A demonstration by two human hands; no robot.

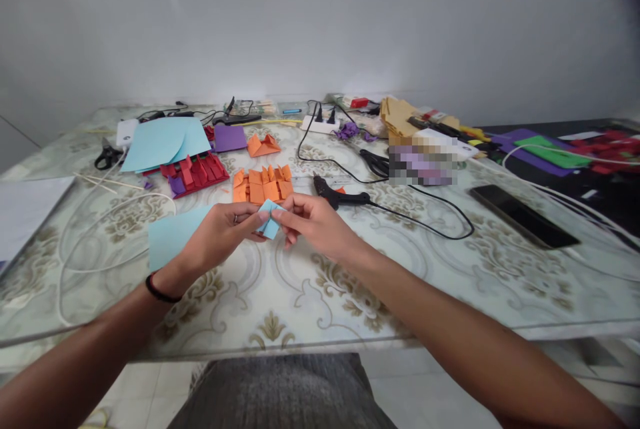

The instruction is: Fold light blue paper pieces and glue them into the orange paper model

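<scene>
A small folded piece of light blue paper (271, 227) is held up over the table's front half. My left hand (223, 229) pinches its left side between thumb and fingers. From the other side, my right hand (313, 221) grips it with thumb and forefinger, the two thumbs nearly meeting on its face. Just behind the hands lie folded orange paper pieces (265, 183) in a row. Partly under my left forearm rests a flat light blue sheet (173, 235). A black glue gun (343, 197) lies right behind my right hand.
Light blue sheets (165, 142) and red folded pieces (197, 174) lie at the left, near black-handled scissors (106, 157). A white power strip (320, 125) stands at the back. The glue gun's cord loops rightward toward a phone (523, 215). A white cable (63, 262) curls at left.
</scene>
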